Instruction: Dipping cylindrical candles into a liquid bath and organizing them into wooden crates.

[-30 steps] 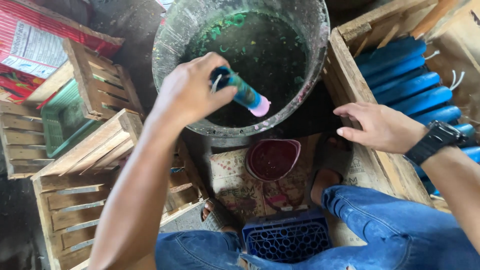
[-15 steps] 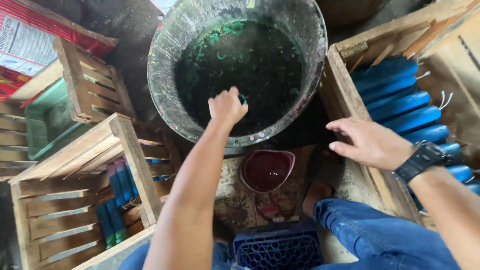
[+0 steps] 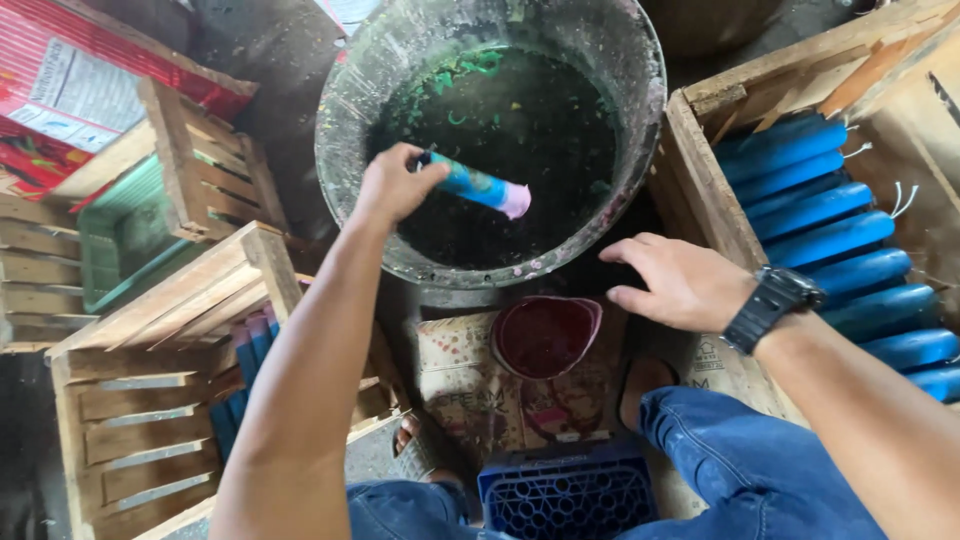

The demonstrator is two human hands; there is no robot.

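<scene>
My left hand grips one end of a short blue-green tube with a pink tip, held nearly level over a big grey bucket of dark liquid with green flecks. My right hand, a black watch on its wrist, hovers flat with fingers apart just past the bucket's near right rim, beside a wooden crate packed with rows of blue tubes. A small dark red bowl sits on the patterned sack below the bucket.
Slatted wooden crates stand at the left, one holding several blue and pink tubes, another a green tray. A red printed sack lies at the far left. A blue plastic crate sits between my jeans-clad knees.
My left hand dipped down into the bucket and has come back up with the tube held level over the liquid. My right hand shifted slightly left off the crate edge.
</scene>
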